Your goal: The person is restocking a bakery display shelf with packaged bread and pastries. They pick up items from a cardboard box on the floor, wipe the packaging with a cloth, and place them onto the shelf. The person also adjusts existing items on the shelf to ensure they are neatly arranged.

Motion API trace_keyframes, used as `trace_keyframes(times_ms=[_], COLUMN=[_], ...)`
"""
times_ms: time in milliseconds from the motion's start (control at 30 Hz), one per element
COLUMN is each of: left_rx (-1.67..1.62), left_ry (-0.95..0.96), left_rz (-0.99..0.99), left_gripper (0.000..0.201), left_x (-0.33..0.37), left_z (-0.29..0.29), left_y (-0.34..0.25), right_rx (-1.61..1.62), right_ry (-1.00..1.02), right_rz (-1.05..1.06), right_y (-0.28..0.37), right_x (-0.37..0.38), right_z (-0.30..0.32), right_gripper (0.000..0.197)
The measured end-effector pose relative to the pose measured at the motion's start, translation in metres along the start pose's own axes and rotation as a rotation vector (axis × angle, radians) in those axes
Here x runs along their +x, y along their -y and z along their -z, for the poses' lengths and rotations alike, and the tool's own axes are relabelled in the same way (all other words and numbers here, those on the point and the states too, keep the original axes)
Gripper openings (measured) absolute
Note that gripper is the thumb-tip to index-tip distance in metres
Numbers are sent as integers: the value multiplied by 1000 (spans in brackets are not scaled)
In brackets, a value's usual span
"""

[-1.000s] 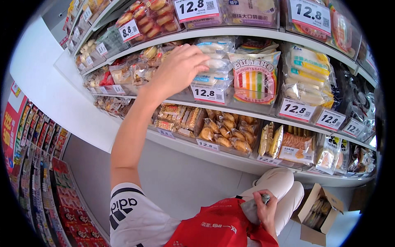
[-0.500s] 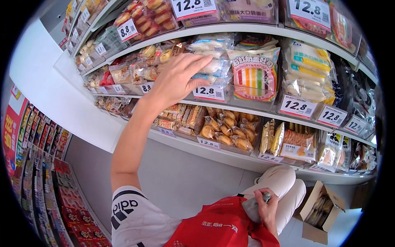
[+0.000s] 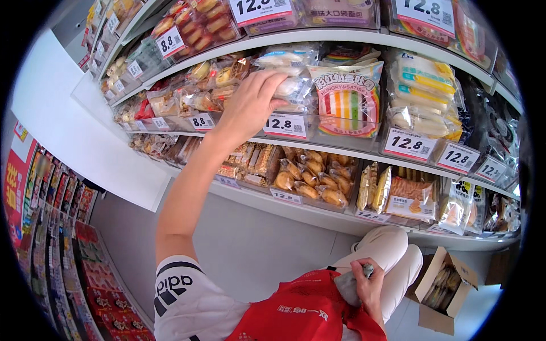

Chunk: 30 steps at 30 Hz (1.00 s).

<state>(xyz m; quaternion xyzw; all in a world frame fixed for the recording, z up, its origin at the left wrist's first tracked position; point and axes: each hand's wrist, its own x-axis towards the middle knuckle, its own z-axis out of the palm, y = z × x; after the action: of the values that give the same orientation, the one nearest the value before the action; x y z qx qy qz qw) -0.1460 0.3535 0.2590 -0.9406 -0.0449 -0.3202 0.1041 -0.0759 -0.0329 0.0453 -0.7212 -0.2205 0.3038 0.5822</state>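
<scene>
My left hand (image 3: pixel 254 103) is stretched to the middle shelf, at the left side of a stack of clear-wrapped white bread packs (image 3: pixel 293 88). Its fingers are bent together with the thumb held apart, and the hand seems to touch the packs' edge; the fingertips are partly hidden. Right of the stack stands a toast bag (image 3: pixel 348 102) with rainbow stripes. My right hand (image 3: pixel 369 287) rests low by my lap, closed around a grey cloth (image 3: pixel 348 288).
Yellow-and-white bread packs (image 3: pixel 424 94) sit farther right. Below, the lower shelf holds bins of wrapped pastries (image 3: pixel 313 176). An open cardboard box (image 3: pixel 443 290) with packs inside stands on the floor at right. A white panel (image 3: pixel 74 119) curves along the left.
My left hand has drawn slightly left, and its fingers have bent more against the bread packs. The view has shifted slightly. My right hand keeps its hold on the cloth.
</scene>
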Motion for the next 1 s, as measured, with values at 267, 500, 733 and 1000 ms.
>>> trace_keyframes(times_ms=[267,500,733,1000], left_rx=[192,115,191,254], left_ry=[-45,61,-96,-68], left_rz=[-36,11,84,3], left_gripper=[57,62,73,90], left_x=[9,2,-10,24], left_z=[-7,-4,-7,-18], left_y=[-2,-4,-10,-9], right_rx=[-16,-12,5,10], right_ry=[-3,-20,-17,-9], right_rz=[44,-3,-11,-25], right_y=[-5,-1,-6,-7], right_x=[0,-3,-4,0], right_z=[-1,2,3,7], right_gripper=[15,16,15,14])
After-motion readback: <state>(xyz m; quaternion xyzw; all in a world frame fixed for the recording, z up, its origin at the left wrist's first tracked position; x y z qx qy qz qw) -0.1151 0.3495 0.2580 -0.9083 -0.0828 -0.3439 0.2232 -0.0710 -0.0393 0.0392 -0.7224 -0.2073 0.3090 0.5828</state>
